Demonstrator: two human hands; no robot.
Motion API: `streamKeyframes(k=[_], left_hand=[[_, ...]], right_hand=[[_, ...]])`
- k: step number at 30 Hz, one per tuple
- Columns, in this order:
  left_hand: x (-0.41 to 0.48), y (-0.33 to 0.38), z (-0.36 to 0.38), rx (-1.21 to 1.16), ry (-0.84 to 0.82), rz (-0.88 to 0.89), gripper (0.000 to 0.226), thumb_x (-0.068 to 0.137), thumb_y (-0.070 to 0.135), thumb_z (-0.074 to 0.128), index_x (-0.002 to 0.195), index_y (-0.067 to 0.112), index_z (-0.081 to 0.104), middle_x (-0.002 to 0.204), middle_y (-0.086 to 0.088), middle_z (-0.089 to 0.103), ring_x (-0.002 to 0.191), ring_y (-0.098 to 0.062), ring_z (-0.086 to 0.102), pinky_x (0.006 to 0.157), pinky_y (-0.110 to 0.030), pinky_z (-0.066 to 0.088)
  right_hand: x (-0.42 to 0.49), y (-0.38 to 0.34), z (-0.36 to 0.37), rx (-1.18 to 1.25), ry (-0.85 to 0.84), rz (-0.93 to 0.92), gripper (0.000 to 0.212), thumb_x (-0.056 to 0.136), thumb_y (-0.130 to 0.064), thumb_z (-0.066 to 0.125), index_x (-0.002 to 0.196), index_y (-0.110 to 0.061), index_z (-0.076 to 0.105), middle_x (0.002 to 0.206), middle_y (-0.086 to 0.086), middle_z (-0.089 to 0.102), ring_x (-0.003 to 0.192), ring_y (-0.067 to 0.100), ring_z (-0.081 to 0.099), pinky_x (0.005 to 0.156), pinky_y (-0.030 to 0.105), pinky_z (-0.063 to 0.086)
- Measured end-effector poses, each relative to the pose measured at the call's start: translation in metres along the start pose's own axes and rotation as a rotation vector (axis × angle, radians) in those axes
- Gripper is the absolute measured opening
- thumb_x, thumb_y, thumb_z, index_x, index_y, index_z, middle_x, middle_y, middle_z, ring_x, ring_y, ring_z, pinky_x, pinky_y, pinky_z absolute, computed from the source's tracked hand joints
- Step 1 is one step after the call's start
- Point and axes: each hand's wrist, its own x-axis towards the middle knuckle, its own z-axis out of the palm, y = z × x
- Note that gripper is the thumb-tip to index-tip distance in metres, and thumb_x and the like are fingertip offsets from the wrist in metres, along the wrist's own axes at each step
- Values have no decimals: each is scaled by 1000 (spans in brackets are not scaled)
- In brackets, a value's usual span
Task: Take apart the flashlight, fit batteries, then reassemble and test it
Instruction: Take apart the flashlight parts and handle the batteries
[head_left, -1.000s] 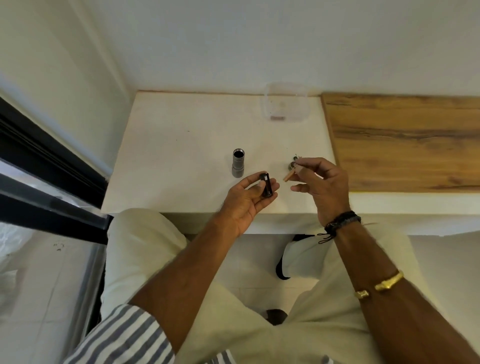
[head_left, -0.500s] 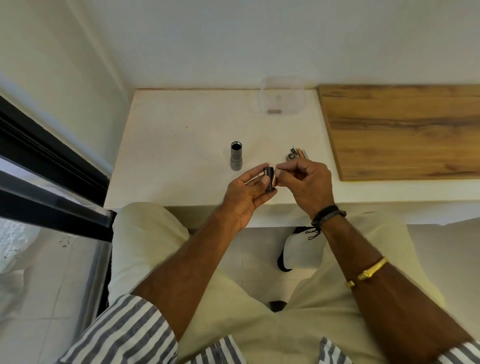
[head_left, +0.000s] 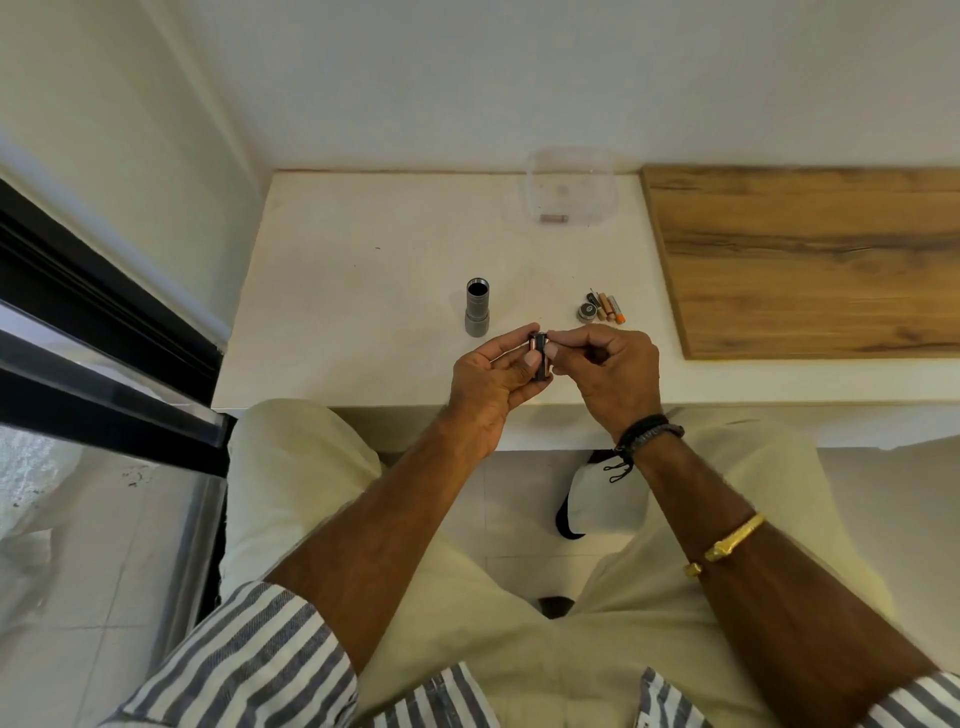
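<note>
Flashlight body (head_left: 477, 314) stands emptied; we pinch the battery holder (head_left: 540, 355) between left hand (head_left: 496, 382) and right hand (head_left: 615, 371), loading cells; reassembly and testing remain

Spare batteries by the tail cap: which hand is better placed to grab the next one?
Right. The right hand sits just in front of the spare batteries beside the tail cap, while the left hand is cradling the battery holder and is farther away.
</note>
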Motion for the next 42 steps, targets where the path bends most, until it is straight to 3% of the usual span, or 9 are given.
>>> streamKeyframes(k=[3,9,23,27,32,38,42], left_hand=[[0,0,2,13,-27,-29,30,93,-3,60,118,13,68,110,-9,75,100,-28,73,87,-40,60],[2,0,4,10,-76,-92,34,97,-2,55,130,3,59,119,-17,69,112,-35,67,91,-41,58],[21,-4,10,-142,74,-164,33,98,5,57,128,-8,54,119,-22,69,107,-33,70,91,-42,59],[28,-4,4,-185,83,-178,25,96,4,60,120,-1,62,118,-18,71,109,-29,70,91,-40,58],[39,0,0,-272,133,-220,22,93,7,64,113,5,70,96,-4,73,87,-16,67,79,-30,60],[49,-3,0,-346,156,-230,25,91,10,66,113,0,67,94,-11,75,85,-20,74,76,-30,60],[48,-4,0,-353,134,-234,24,92,11,64,113,1,68,100,-12,75,90,-21,73,79,-30,60]], right_hand=[[2,3,-5,32,-10,45,15,83,-9,81,97,-5,79,84,9,77,79,26,75,78,48,64],[8,8,-7,-7,-12,92,16,80,-17,85,92,-10,78,79,5,77,73,21,75,69,43,65],[38,22,-7,307,132,234,10,80,-9,84,87,-11,77,84,15,76,69,25,71,69,41,63],[71,19,-8,329,149,235,9,80,-10,84,83,-14,77,76,14,75,65,24,70,63,34,60],[147,15,-11,111,138,157,13,78,-16,84,76,-24,74,68,1,72,58,9,64,48,22,51],[241,11,-9,-264,17,28,11,78,-15,84,88,-14,80,86,5,77,80,13,71,83,31,61],[282,4,-8,-593,-161,-20,17,75,-21,86,91,-20,82,88,2,76,91,17,72,81,19,50]])
